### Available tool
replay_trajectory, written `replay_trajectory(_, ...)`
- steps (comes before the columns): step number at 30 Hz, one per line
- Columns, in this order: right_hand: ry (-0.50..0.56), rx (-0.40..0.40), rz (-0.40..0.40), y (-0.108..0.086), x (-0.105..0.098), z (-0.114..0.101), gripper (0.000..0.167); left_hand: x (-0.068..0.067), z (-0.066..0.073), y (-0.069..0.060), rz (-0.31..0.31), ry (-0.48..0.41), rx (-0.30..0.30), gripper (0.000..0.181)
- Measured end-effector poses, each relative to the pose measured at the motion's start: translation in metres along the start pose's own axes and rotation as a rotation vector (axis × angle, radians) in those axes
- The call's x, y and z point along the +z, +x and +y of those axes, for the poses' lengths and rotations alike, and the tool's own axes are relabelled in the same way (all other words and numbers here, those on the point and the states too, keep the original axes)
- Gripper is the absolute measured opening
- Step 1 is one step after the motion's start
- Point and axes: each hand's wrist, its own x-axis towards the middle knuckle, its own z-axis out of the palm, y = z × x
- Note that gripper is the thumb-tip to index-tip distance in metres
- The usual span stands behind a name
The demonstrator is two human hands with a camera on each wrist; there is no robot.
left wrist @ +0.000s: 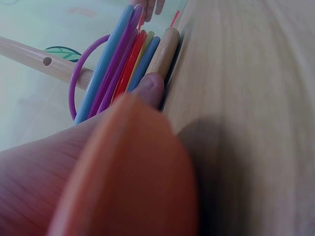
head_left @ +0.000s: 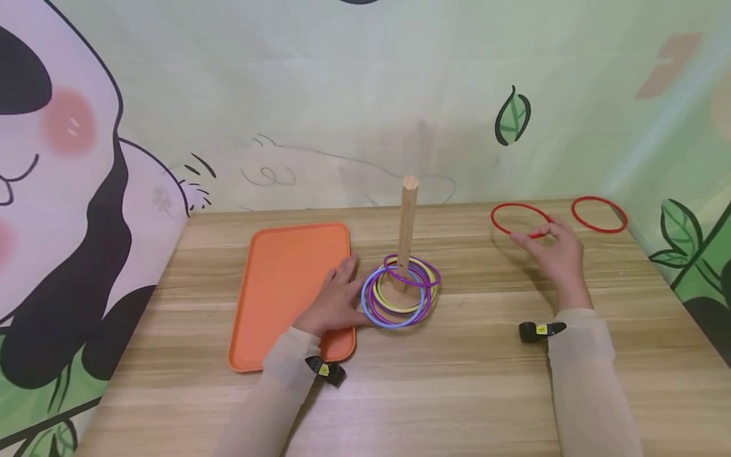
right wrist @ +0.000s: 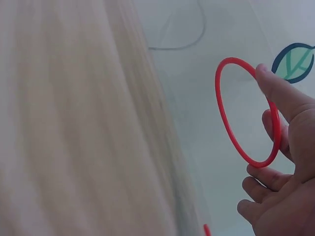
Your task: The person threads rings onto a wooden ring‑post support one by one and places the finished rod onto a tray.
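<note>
My right hand [head_left: 562, 263] pinches a thin red ring [right wrist: 221, 105] between thumb and fingers, raised over the table's far right side. A wooden post [head_left: 406, 228] stands upright at the middle on a round wooden base [left wrist: 165, 51]. Purple, blue, yellow and red rings lie stacked around it. The topmost purple ring [head_left: 436, 279] sits tilted against the post. My left hand [head_left: 334, 301] rests beside the stack, over the tray's edge, fingers fairly straight. Its thumb [left wrist: 151, 88] touches the base; the other fingers are hidden in the left wrist view.
An orange tray [head_left: 285, 292] lies on the left of the wooden table [head_left: 457, 381], partly under my left hand. Another red ring [head_left: 599, 230] is at the far right corner. Behind the table stands a wall covering [head_left: 354, 82] with printed panda and leaves.
</note>
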Motion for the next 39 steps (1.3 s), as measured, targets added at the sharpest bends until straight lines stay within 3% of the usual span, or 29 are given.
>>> replay_trajectory(39, 0.056, -0.169, 0.111, -0.019, -0.014, -0.069, 0.048, 0.0, 0.0, 0.003, 0.001, 0.015, -0.005, 0.114)
